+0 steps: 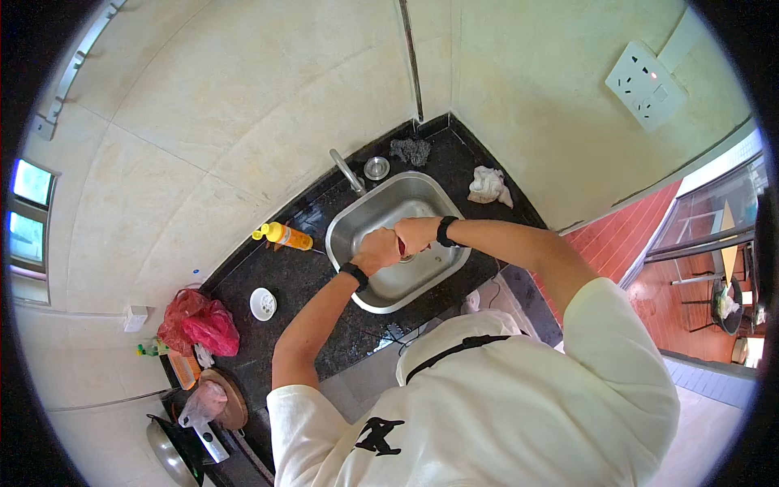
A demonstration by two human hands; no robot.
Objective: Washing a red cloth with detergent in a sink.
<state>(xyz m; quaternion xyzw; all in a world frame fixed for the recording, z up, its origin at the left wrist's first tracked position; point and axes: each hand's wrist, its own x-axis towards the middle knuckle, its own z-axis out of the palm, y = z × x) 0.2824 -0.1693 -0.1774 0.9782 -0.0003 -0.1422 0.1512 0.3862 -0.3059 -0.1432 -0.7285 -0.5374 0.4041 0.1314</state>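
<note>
Over the steel sink, my two hands are close together and touching. My left hand is closed, its fingers curled toward the right one. My right hand is closed as well, knuckles up. A small dark red thing shows between them; most of it is covered by the fingers, so its kind cannot be told. Each wrist wears a black band. Below the hands, the drain and a few small bits show on the basin floor.
Behind the sink stand the tap, a round metal strainer and a dark scouring pad. A white cloth lies right. Leftward are a yellow bottle, a white bowl, red plastic bags and a round board.
</note>
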